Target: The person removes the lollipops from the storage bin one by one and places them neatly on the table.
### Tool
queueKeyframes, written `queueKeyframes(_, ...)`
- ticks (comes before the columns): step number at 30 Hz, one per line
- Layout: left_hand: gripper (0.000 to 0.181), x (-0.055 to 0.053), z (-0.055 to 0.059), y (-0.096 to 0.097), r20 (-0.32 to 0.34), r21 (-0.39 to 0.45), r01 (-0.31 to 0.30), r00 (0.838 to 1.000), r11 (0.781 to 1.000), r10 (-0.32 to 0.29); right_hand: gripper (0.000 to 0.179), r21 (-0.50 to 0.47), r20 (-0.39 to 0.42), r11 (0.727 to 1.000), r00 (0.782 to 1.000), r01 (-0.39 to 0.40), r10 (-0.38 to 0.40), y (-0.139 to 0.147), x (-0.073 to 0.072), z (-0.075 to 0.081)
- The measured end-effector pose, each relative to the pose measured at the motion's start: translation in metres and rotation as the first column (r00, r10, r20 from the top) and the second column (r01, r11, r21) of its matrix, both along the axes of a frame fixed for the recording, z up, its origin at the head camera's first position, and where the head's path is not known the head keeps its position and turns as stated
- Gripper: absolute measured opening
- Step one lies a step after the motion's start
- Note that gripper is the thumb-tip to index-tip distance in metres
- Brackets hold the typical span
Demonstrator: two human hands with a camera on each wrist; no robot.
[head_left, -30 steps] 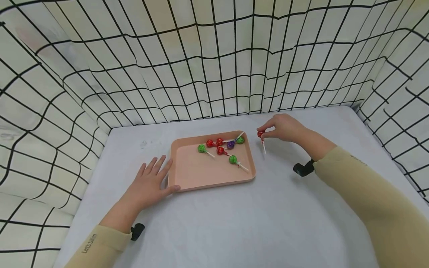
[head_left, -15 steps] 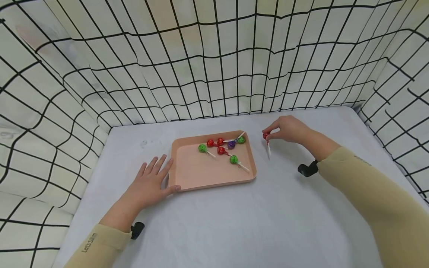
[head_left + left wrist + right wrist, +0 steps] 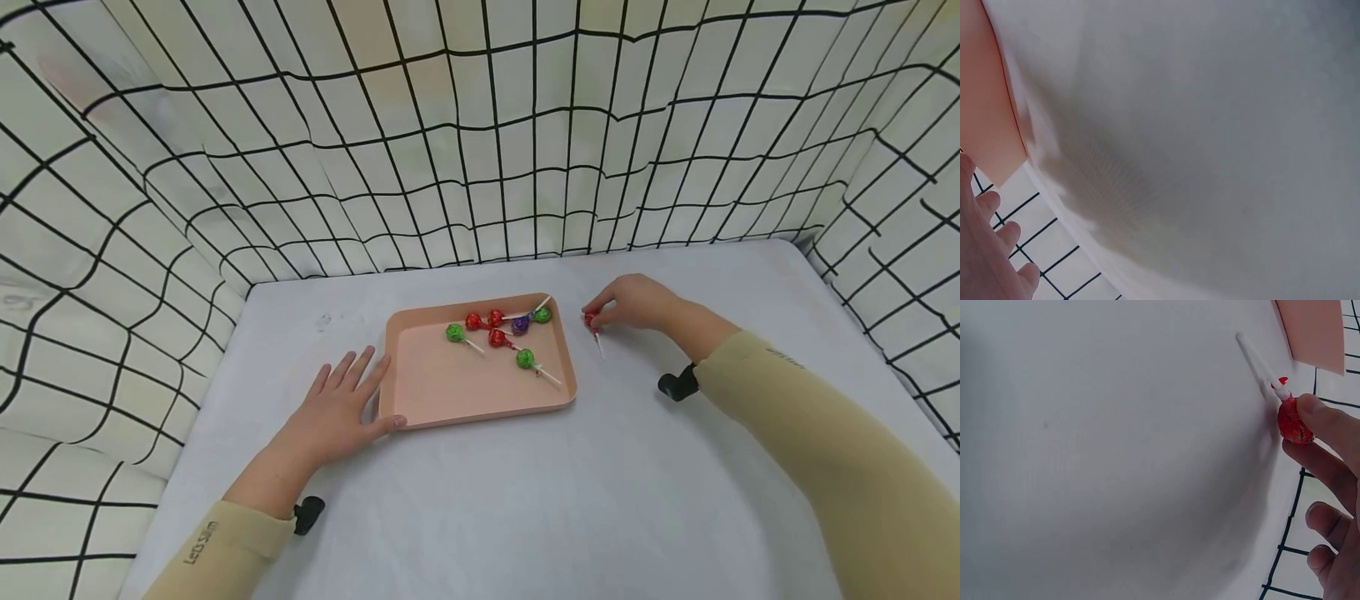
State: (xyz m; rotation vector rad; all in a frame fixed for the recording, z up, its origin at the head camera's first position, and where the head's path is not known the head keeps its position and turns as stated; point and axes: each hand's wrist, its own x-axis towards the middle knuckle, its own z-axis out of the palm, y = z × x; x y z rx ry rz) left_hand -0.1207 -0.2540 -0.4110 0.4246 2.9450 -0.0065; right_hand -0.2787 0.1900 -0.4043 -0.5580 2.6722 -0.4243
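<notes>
To the right of the tray, my right hand [image 3: 632,303] pinches a red lollipop [image 3: 1292,421] by its wrapped head between thumb and index finger. Its white stick points toward me, close over the table. The pink tray [image 3: 435,387] lies mid-table with several lollipops in its back right part: a green lollipop [image 3: 455,332], red ones such as the red lollipop [image 3: 497,337], a purple lollipop [image 3: 520,325] and another green lollipop [image 3: 526,358] nearer the front. My left hand [image 3: 333,417] is spread flat at the tray's left edge, its thumb touching the front left corner.
A white cloth covers the table [image 3: 480,508]. Black wire grid panels [image 3: 487,150] with white sheeting behind them stand along the back and both sides. Each wrist carries a small black camera mount [image 3: 678,383].
My right hand shifted a little right, then came down toward the table and nearer to me, still pinching the red lollipop. The left hand and the tray stayed in place.
</notes>
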Motion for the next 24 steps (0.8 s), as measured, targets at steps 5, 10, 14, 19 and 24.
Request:
queueKeyframes(5, 0.101, 0.0, -0.001, 0.0, 0.008, 0.003, -0.006, 1.0, 1.0, 0.006, 0.03, 0.003, -0.002, 1.0, 1.0, -0.031, 0.031, -0.006, 0.001, -0.002)
queueKeyframes(10, 0.1, 0.001, 0.0, 0.002, 0.01, 0.0, -0.016, 1.0, 1.0, 0.016, 0.031, 0.002, 0.0, 1.0, 1.0, -0.02, 0.02, -0.008, 0.001, -0.004)
queueKeyframes(14, 0.1, 0.001, 0.001, 0.003, 0.016, 0.003, -0.027, 1.0, 1.0, 0.027, 0.034, -0.012, 0.001, 0.999, 1.0, -0.031, 0.031, -0.009, 0.001, -0.003)
queueKeyframes(19, 0.102, 0.001, 0.0, 0.003, 0.022, 0.005, -0.03, 0.999, 1.0, 0.03, 0.036, -0.013, -0.028, 0.999, 0.999, -0.042, 0.042, -0.008, 0.001, 0.003)
queueKeyframes(24, 0.103, 0.0, -0.001, 0.002, 0.018, 0.004, -0.026, 1.0, 1.0, 0.026, 0.035, -0.027, -0.035, 0.999, 0.999, -0.041, 0.04, -0.006, 0.001, 0.011)
